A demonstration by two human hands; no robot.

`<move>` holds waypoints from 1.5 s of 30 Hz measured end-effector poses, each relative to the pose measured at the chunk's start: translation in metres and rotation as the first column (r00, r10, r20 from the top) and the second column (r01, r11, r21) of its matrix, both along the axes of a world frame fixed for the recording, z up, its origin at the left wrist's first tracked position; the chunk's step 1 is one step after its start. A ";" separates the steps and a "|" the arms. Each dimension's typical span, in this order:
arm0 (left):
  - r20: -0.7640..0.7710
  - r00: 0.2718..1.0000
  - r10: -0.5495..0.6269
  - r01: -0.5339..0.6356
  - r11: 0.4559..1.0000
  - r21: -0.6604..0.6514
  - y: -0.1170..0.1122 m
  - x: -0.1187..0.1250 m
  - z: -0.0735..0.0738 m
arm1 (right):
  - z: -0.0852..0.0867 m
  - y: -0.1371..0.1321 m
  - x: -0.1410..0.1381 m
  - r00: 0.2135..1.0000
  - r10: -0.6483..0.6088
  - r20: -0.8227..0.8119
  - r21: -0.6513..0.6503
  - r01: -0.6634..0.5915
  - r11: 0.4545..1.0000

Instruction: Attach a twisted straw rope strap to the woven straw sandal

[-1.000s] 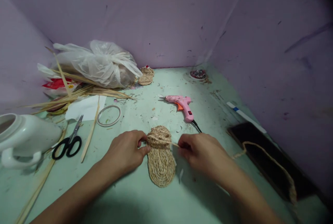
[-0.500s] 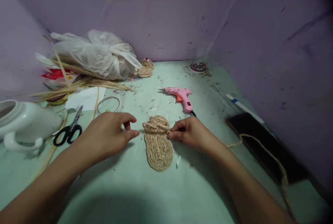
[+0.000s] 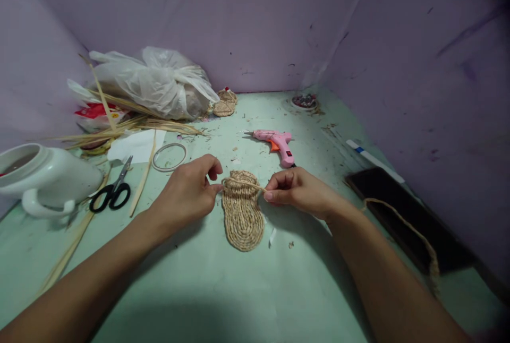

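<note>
A small slipper-shaped piece of coiled braided straw (image 3: pixel 244 221) lies flat on the table, with a band across its upper part. A straw cord (image 3: pixel 253 185) runs over that band from the left edge toward the right. My right hand (image 3: pixel 298 191) pinches the cord between thumb and fingers, just off the piece's right edge. At the left edge is my left hand (image 3: pixel 195 183), thumb and index finger apart, the thumb tip close to the cord's loop. Whether the thumb touches the loop I cannot tell.
Behind the piece lies a pink glue gun (image 3: pixel 279 144). Scissors (image 3: pixel 113 191), a ring (image 3: pixel 169 157) and a tilted white jug (image 3: pixel 59 178) are left. Farther back are a plastic bag (image 3: pixel 155 85), a small straw slipper (image 3: pixel 225 104) and a bead dish (image 3: pixel 304 102). A dark phone-like slab (image 3: pixel 398 215) lies right.
My right hand has drawn the cord a little outward, up and right of the band. My left hand has moved closer to the piece's left edge. The view has shifted slightly.
</note>
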State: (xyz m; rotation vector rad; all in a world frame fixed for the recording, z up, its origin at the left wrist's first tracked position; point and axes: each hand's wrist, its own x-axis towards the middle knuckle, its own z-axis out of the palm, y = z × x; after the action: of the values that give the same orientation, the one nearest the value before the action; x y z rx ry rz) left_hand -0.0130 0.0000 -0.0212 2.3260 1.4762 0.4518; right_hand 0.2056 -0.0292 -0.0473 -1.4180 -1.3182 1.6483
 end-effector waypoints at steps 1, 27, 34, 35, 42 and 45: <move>0.008 1.000 -0.007 0.007 1.000 -0.010 0.001 0.001 -0.002 | 0.001 0.000 0.001 1.000 0.000 0.003 0.002 0.000 1.000; 0.152 0.986 -0.066 0.058 0.997 0.059 -0.001 0.011 -0.015 | -0.013 -0.002 -0.012 0.952 -0.081 0.297 0.053 0.068 0.996; 0.144 0.988 -0.061 0.052 0.997 0.066 0.000 0.010 -0.015 | -0.017 0.000 -0.014 0.898 -0.125 0.421 0.178 0.054 0.983; 0.141 0.988 -0.062 0.053 0.996 0.066 0.000 0.010 -0.015 | -0.017 0.000 -0.014 0.893 -0.125 0.432 0.190 0.045 0.981; 0.136 0.990 -0.047 0.040 0.998 0.050 0.001 0.011 -0.015 | -0.016 -0.001 -0.013 0.867 -0.116 0.485 0.229 0.002 0.973; 0.093 0.995 -0.039 0.035 0.998 0.043 0.000 0.010 -0.011 | -0.017 0.000 -0.012 0.866 -0.120 0.485 0.245 -0.003 0.970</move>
State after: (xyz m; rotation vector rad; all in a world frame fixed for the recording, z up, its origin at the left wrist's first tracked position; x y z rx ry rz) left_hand -0.0027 -0.0002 -0.0324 2.3260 1.3910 0.5781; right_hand 0.1940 -0.0296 -0.0642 -1.7799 -1.6665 1.0645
